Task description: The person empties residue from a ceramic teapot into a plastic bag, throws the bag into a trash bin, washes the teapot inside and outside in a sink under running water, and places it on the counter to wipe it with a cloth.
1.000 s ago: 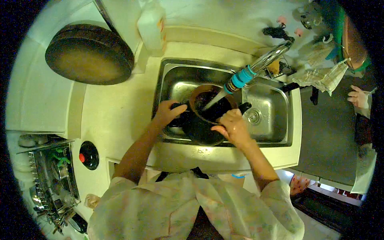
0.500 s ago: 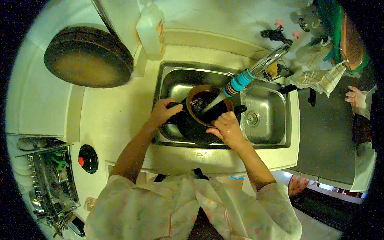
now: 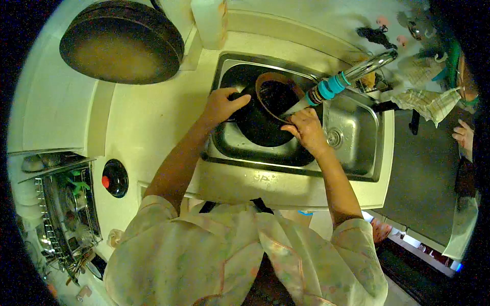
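A dark pot (image 3: 263, 122) is held tilted over the left sink basin (image 3: 240, 151). My left hand (image 3: 224, 105) is closed round its black side handle. My right hand (image 3: 309, 130) grips the pot's brownish rim (image 3: 262, 87) on the right, thumb outside. Water runs from the faucet's turquoise nozzle (image 3: 332, 87) down to the rim beside my right hand. The inside of the pot looks dark, and its contents cannot be made out.
A large dark pan (image 3: 122, 48) hangs at the upper left. A black lid with a red knob (image 3: 116, 178) lies on the left counter, above a dish rack (image 3: 66, 214). Another person's hand (image 3: 463, 136) shows at the far right.
The pot has moved away from the sink's front edge and tilted more, both hands still on it. The water now falls near its right rim instead of the middle. The view has shifted.
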Tool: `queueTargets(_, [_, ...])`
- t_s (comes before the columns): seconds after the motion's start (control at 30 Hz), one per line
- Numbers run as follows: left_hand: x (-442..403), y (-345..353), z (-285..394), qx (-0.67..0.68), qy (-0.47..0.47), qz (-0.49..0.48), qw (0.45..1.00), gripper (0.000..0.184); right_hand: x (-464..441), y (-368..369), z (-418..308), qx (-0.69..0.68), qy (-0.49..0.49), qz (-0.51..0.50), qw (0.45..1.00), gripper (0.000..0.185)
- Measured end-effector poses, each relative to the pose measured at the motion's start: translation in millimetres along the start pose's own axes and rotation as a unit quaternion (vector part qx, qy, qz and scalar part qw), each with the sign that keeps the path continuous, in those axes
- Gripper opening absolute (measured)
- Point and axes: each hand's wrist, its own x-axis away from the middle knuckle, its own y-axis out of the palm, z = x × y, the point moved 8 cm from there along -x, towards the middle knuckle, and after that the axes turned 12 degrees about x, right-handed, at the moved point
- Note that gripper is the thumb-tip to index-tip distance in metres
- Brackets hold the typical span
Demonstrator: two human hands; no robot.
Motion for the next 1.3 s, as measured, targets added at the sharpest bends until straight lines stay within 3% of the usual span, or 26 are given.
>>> queueTargets(0.1, [7,-2,-8,-0.093,-0.006,0.019,0.995,0.046,5,15,-2,0.004,-0.013,-0.041,0.999,0.028])
queueTargets(0.23, [30,1,0,-0.106,-0.001,0.044,0.993,0.048,17,44,-4,0.069,-0.032,-0.105,0.992,0.027])
queueTargets(0.33, [34,5,-13,-0.191,0.047,0.063,0.978,0.047,26,68,-5,0.054,-0.067,-0.148,0.985,0.028])
queueTargets(0.6, [40,15,-29,-0.168,0.110,0.075,0.977,0.044,43,93,-5,0.011,-0.064,-0.214,0.975,0.032])
queueTargets(0.7, [42,18,-35,-0.160,0.077,0.059,0.982,0.045,42,95,-3,-0.021,-0.083,-0.238,0.968,0.032])
queueTargets(0.83, [52,27,-28,-0.199,0.062,-0.013,0.978,0.045,52,122,19,-0.255,0.040,-0.385,0.886,0.026])
queueTargets(0.97, [57,31,-42,-0.166,0.026,-0.036,0.985,0.044,40,189,13,-0.060,-0.038,-0.429,0.900,0.023])
queueTargets(1.2, [57,31,-41,-0.195,0.063,-0.038,0.978,0.048,18,275,27,-0.169,0.071,-0.463,0.867,0.027])
queueTargets(1.3, [61,28,-27,-0.258,0.174,0.037,0.950,0.048,35,258,8,-0.207,0.105,-0.509,0.829,0.029])
